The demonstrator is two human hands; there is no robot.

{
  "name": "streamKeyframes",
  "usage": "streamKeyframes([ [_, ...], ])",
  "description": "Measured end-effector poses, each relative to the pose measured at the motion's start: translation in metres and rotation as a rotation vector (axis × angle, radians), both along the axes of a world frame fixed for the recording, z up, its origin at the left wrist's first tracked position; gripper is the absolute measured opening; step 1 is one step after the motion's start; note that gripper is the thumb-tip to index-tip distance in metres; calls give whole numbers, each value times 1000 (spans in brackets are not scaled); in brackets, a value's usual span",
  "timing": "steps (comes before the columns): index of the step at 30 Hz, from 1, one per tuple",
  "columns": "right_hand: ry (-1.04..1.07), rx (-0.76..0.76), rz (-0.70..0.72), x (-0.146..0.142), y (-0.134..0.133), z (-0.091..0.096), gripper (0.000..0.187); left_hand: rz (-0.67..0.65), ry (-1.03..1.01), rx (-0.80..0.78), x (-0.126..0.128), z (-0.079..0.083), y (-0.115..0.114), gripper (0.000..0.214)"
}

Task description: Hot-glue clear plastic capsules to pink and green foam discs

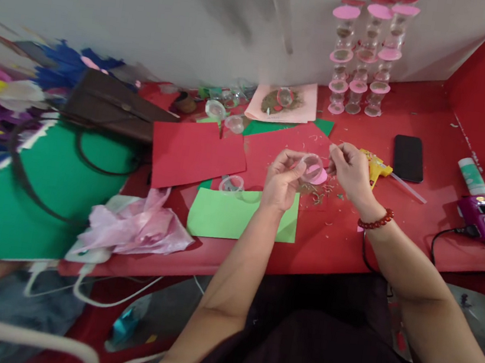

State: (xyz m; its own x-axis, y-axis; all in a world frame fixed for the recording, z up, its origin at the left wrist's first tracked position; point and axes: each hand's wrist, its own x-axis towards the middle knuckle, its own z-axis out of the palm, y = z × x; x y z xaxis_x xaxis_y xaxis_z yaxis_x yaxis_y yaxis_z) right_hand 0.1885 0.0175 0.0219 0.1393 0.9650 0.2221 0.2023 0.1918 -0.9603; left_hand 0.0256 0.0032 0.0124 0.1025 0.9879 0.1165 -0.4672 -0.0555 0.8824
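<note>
My left hand (284,180) grips a small clear plastic cup (313,166) by its side, tilted above the red tabletop. A pink paper disc (319,176) shows right at the cup; whether it is fixed to it I cannot tell. Close by on the right, the fingertips of my right hand (351,169) are pinched together, and anything between them is too small to make out. A yellow glue gun (375,168) with a clear glue stick lies just beyond that hand. Bits of dried plant (315,196) are scattered below the cup.
Stacks of clear cups with pink discs (342,58) stand by the wall. A phone (409,158), a glue stick tube (471,175) and a purple power adapter (483,218) sit right. Green paper (206,215), red card (196,154), a pink plastic bag (142,225) and a brown handbag (112,106) lie left.
</note>
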Motion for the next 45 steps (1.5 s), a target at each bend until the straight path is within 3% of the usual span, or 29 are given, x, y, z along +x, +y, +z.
streamKeyframes([
  [4, -52, 137, 14, -2, -4, 5, 1, -7, -10, -43, -1, -1, 2, 35],
  [9, -135, 100, 119, -4, -11, 9, 14, -21, 27, -71, -1, -2, 1, 33],
  [23, -556, 233, -36, -8, -16, 3, 19, -8, 99, -50, 2, -2, -1, 42],
  [32, -310, 89, -71, -7, -12, 5, 15, 40, 69, 17, 2, 1, -7, 34],
  [35, -192, 53, -66, -7, -11, 4, 25, 32, 19, 12, 0, 0, -4, 36],
  [38, -135, 119, -27, -9, -10, 2, 30, 15, -26, 2, -1, -2, 0, 39],
  [41, -98, 201, 41, -10, -9, 0, 20, 10, -35, -20, -1, -4, 2, 39],
  [45, -96, 198, 40, -10, -9, -3, 12, -19, -1, -55, 1, -5, -2, 34],
])
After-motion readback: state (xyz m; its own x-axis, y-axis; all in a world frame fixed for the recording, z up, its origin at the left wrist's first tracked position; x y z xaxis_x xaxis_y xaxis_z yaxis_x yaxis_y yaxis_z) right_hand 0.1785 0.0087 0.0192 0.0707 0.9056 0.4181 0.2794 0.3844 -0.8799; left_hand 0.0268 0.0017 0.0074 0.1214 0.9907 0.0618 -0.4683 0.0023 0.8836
